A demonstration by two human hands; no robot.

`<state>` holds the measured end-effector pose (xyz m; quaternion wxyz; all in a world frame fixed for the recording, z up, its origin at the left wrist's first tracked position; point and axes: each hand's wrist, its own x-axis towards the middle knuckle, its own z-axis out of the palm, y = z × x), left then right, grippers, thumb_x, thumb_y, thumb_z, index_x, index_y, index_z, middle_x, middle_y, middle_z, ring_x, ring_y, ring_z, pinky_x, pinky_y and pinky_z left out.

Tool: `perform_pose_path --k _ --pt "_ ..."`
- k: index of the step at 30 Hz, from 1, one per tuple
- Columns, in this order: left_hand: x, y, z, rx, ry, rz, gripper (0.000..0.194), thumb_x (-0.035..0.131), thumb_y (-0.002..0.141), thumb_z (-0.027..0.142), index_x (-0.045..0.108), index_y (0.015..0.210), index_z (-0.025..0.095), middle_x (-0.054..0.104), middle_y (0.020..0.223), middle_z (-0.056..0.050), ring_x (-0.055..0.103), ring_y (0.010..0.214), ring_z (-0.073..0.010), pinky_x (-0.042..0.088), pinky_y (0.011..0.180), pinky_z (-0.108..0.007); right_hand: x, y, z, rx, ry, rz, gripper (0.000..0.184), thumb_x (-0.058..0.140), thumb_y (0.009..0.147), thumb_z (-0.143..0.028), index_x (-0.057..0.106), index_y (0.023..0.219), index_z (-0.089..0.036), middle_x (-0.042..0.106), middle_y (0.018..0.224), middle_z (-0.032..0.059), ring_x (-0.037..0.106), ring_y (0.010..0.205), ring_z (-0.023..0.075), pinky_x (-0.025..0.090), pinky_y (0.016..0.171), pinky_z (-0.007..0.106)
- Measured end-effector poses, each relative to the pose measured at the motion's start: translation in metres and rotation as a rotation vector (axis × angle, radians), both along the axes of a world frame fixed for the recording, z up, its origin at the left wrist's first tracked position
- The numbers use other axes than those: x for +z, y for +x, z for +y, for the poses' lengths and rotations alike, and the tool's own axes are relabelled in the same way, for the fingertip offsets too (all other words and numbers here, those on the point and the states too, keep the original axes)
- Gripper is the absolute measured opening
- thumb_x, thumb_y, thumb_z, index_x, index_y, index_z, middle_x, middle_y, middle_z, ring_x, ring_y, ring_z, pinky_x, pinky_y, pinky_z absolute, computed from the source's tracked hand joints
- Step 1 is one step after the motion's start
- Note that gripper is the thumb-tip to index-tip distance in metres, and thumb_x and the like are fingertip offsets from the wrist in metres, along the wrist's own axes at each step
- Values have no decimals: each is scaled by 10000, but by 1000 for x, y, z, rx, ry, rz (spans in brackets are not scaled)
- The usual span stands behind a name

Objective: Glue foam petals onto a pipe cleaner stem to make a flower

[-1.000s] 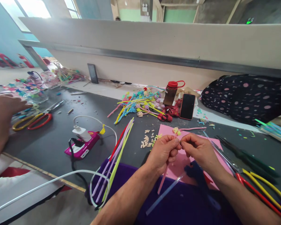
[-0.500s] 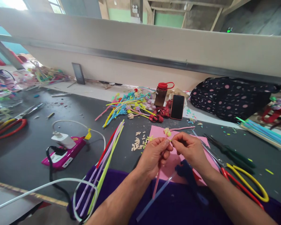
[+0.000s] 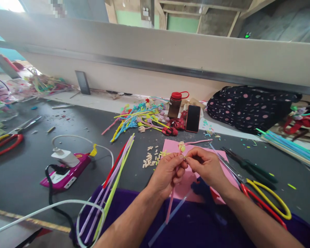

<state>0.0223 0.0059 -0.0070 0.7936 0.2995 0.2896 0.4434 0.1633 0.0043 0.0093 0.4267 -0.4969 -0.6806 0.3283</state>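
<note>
My left hand [image 3: 167,170] is closed round a thin pink stem [image 3: 171,203], which hangs below the fingers. At its top sits a small cream-and-yellow flower-like head [image 3: 181,146]. My right hand [image 3: 205,164] is closed in a pinch, its fingertips meeting my left thumb just under that head. Whatever is between the right fingertips is too small to make out. Beneath both hands lies a pink sheet [image 3: 167,146], with another pink stem [image 3: 197,141] across its far edge. Small cream pieces [image 3: 148,159] are scattered left of the sheet.
Yellow-and-red-handled scissors [image 3: 270,196] and dark green pliers [image 3: 253,167] lie at the right. Coloured strips [image 3: 119,172] and a magenta power strip [image 3: 67,172] with cables are at the left. Behind are a stem pile [image 3: 139,117], bottle [image 3: 175,105], phone [image 3: 193,119] and patterned bag [image 3: 245,108].
The whole view has shifted slightly, so things appear a little further left. Both hands keep their pinch on the stem, with only small finger movement.
</note>
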Motion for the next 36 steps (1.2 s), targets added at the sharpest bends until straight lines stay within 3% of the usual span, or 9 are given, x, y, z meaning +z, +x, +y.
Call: perform_pose_path --k 6,16,30,36 --pt "3 1 -1 -7 -27 -7 201 589 740 274 538 630 114 477 529 36 290 344 7 136 309 -139 0 1 0 45 -128 153 133 554 764 -268 572 681 -165 536 574 -30 466 452 75 374 442 196" --pt "2 2 -2 -48 -74 -54 184 585 735 254 513 632 119 479 511 43 273 333 10 134 306 -129 0 2 5 85 -259 314 111 573 717 -223 559 631 -155 522 503 -50 406 394 50 299 389 175" --pt "-3 8 -3 1 -106 -54 185 615 707 262 494 661 130 497 570 37 287 351 12 152 311 -114 -7 3 12 168 -379 445 156 572 702 -251 510 596 -155 503 465 -55 329 352 40 222 360 173" --pt "-3 7 -2 18 -104 -87 172 599 721 256 506 674 118 492 576 35 269 351 19 142 305 -109 1 8 13 222 -395 403 187 559 738 -261 533 591 -149 546 499 -47 378 331 35 222 344 174"
